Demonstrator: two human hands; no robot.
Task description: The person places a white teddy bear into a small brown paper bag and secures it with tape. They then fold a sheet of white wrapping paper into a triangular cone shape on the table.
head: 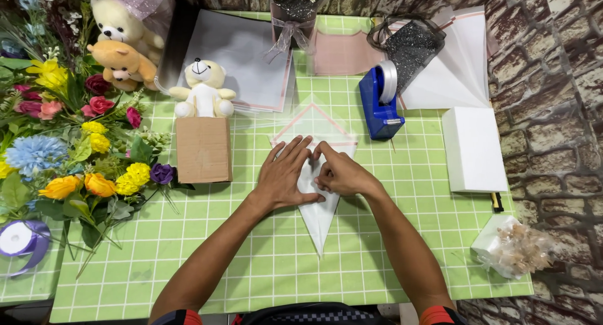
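A translucent white wrapping sheet [319, 221], folded into a downward-pointing cone with a pink-edged top, lies on the green grid mat [251, 249]. My left hand [287, 174] lies flat on the sheet's left side, fingers spread. My right hand [339, 174] presses its curled fingers onto the sheet beside it, index fingertip touching the fold near the left fingertips. Neither hand lifts the sheet.
A brown cardboard box [203, 150] with a white teddy bear [202, 89] behind it stands left of my hands. Artificial flowers [75, 155] fill the left edge. A blue tape dispenser [380, 102], white box [472, 149], more wrapping sheets [242, 58] and a ribbon bundle [512, 246] lie around.
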